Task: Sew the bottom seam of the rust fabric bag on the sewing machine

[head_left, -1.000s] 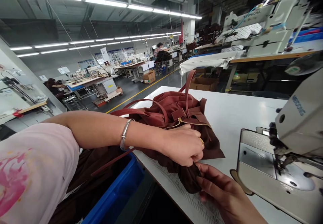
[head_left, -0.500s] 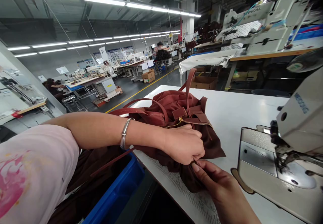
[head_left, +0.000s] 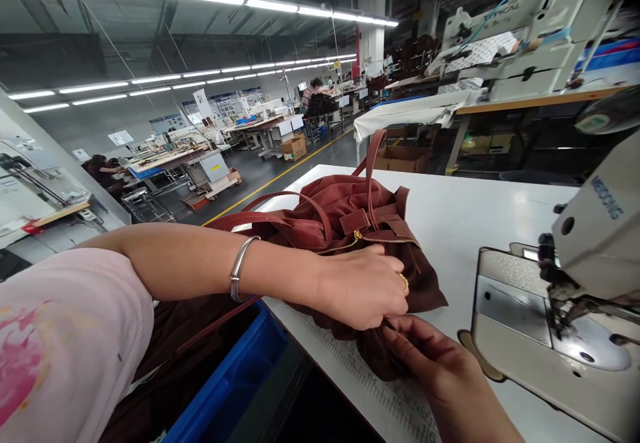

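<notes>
A reddish-brown fabric bag (head_left: 333,193) with long straps and a gold zipper lies on the white sewing table (head_left: 465,210). My left hand (head_left: 367,286), with a ring on it and a bangle at the wrist, reaches across the bag, fingers closed on its dark brown cloth below the zipper. Close against it, my right hand (head_left: 430,356) pinches the same cloth between thumb and fingers at the lower edge. The exact fold between my fingertips is hidden.
A sewing machine (head_left: 590,230) stands on the right of the table. Below the left edge is a blue bin (head_left: 225,376) with dark brown fabric in it. Ruler marks (head_left: 370,380) run along the table's front edge. Farther off are other machines and a cardboard box (head_left: 293,146).
My left hand has rolled slightly, so its ring shows more. Both hands keep their hold on the cloth, and the bag has barely shifted.
</notes>
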`<state>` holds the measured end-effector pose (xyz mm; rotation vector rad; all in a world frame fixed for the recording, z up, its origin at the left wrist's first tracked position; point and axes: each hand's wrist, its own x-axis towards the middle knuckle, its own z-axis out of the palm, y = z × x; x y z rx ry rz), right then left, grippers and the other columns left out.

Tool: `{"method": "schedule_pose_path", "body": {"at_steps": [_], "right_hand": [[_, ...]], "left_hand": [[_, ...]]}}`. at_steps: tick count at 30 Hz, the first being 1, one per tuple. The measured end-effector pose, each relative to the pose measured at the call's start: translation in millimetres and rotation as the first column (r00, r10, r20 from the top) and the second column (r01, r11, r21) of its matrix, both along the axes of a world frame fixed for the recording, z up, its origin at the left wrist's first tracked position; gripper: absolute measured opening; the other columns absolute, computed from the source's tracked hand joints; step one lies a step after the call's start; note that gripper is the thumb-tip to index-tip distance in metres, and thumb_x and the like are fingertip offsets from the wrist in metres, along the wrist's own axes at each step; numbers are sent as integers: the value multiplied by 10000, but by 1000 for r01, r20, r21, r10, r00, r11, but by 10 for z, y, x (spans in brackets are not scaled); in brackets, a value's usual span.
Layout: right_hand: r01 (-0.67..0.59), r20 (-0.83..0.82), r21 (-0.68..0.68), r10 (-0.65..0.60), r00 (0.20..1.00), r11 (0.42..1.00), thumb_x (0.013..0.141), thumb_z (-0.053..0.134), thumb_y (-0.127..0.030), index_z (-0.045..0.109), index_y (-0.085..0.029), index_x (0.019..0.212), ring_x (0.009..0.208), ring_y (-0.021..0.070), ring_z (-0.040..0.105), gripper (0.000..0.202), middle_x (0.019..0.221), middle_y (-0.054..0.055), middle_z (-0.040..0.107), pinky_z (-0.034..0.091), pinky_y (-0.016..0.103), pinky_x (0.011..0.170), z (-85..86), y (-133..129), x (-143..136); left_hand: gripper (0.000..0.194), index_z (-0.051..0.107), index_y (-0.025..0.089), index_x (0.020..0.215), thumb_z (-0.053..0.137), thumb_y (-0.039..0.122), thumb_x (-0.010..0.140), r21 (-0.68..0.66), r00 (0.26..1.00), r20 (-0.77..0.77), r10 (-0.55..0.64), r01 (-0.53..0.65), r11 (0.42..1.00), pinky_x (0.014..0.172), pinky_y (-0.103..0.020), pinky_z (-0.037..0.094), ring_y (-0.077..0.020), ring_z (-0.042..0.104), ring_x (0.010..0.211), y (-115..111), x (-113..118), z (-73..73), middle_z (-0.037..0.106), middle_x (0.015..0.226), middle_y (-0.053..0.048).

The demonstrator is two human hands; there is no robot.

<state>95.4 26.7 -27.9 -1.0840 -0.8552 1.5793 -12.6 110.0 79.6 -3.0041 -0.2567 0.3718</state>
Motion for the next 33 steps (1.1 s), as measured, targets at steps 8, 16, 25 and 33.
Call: {"method": "schedule_pose_path", "body": {"at_steps": [8, 16, 25, 33], "right_hand": [[34, 120, 64, -42, 992, 997, 619, 671, -387, 613, -162, 815, 658, 177, 511, 304, 690, 20, 582, 410, 263, 605, 108, 75, 13], [60, 141, 27, -63, 988, 998, 579, 667, -335, 595, -186, 699, 506, 128, 417, 204, 529, -36, 479, 364, 245, 513, 51, 100, -14], [-20, 84, -4, 20, 996, 1000, 625, 644, -370, 534, -172, 662, 512, 119, 409, 229, 563, -11, 508, 331, 236, 469, 19, 62, -38], [75, 161, -21, -71, 984, 997, 557, 675, -460, 551, -169, 678, 552, 122, 429, 338, 591, -7, 530, 345, 219, 484, 56, 91, 36]], "left_hand": [[134, 587, 149, 704, 464, 144, 758, 22, 990, 136, -20, 17, 1000, 679, -329, 283, -196, 440, 819, -34, -121, -52, 598, 773, -54], [118, 595, 187, 748, 481, 190, 779, -32, 999, 12, -50, 50, 998, 685, -336, 272, -186, 426, 838, 54, -125, 33, 617, 803, -12], [109, 549, 181, 838, 466, 156, 772, 197, 986, 28, -162, 153, 968, 738, -345, 275, -195, 385, 858, -29, -460, 18, 576, 896, -29], [156, 576, 161, 861, 428, 181, 817, 335, 875, 391, -285, 153, 930, 603, -302, 298, -144, 375, 682, 33, -583, -300, 598, 853, -19]]}}
